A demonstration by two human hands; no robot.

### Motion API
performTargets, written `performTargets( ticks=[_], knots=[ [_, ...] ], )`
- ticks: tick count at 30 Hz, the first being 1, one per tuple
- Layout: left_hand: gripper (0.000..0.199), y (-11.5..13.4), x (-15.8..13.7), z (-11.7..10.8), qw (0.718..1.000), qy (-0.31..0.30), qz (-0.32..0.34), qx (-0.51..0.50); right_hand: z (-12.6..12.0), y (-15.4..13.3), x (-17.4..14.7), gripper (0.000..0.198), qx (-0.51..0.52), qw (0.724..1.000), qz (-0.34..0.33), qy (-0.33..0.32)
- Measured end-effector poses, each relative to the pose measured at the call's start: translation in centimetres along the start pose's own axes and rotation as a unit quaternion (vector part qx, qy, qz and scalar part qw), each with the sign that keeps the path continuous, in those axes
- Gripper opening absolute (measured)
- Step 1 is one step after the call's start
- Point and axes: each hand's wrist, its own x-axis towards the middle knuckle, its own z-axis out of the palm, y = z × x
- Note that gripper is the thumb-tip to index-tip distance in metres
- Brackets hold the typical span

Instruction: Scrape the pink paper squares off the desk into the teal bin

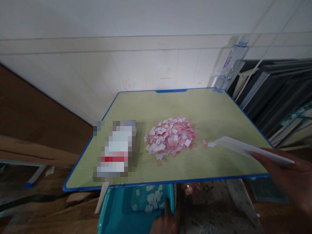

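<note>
On the right, my right hand (pixel 290 175) is closed on a thin, flat white piece (pixel 243 148), like a card or plastic sheet. Its far edge meets a few loose paper bits (pixel 211 144) on the tabletop. A pile of small pink and white paper squares (pixel 170 136) lies mid-table. Below the front edge, my left hand (pixel 167 222) grips the right rim of a teal plastic basin (pixel 103 208), fingers on either side of it. White paper squares (pixel 153 198) lie inside the basin.
A blue-edged folding table (pixel 204 112) stands against the wall. A pixelated block-shaped object (pixel 117 146) sits on its left side. A clear plastic bottle (pixel 230 66) stands at the back right corner, beside stacked dark panels (pixel 275 84). A speckled surface (pixel 214 208) is below.
</note>
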Motion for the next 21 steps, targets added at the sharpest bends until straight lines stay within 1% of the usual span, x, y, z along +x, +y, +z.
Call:
performTargets(
  ticks=[2,4,7,10,12,14,16,18,20,21],
  knots=[
    [0.076,0.0,0.0,-0.2,1.000,-0.009,0.004,-0.007,-0.1,-0.4,-0.1,0.019,-0.007,1.000,0.007,-0.027],
    [0.075,-0.1,0.1,-0.3,1.000,-0.017,0.003,-0.010,-0.4,-0.5,-0.4,0.023,-0.001,0.999,0.010,-0.038],
    [0.075,0.0,0.1,-0.4,1.000,-0.020,0.001,-0.006,-0.8,-0.1,-0.9,0.024,0.023,0.999,0.013,-0.022],
    [0.074,0.0,0.1,-0.4,1.000,-0.027,0.001,-0.008,-0.9,0.1,-1.0,0.021,0.017,1.000,0.001,-0.007],
    [0.072,-0.1,0.1,-0.6,0.999,-0.032,0.000,-0.011,-0.8,0.0,-1.0,0.019,0.008,1.000,-0.011,-0.028],
    [0.070,-0.2,0.1,-0.8,0.999,-0.037,0.007,-0.015,-0.8,-0.2,-1.0,0.018,0.015,0.997,-0.026,-0.077],
    [0.068,-0.3,0.1,-1.0,0.999,-0.038,0.022,-0.024,-0.8,-0.6,-1.1,0.016,0.031,0.993,-0.039,-0.105],
    [0.067,-0.3,0.1,-1.2,0.999,-0.036,0.026,-0.026,-0.6,-1.0,-1.3,0.014,0.040,0.994,-0.032,-0.092],
    [0.068,-0.2,0.1,-1.2,0.999,-0.032,0.013,-0.018,-0.3,-1.5,-1.5,0.014,0.036,0.997,-0.017,-0.061],
    [0.070,-0.1,0.0,-1.2,0.999,-0.030,0.005,-0.012,-0.1,-1.7,-1.7,0.014,0.034,0.998,-0.015,-0.058]
  ],
)
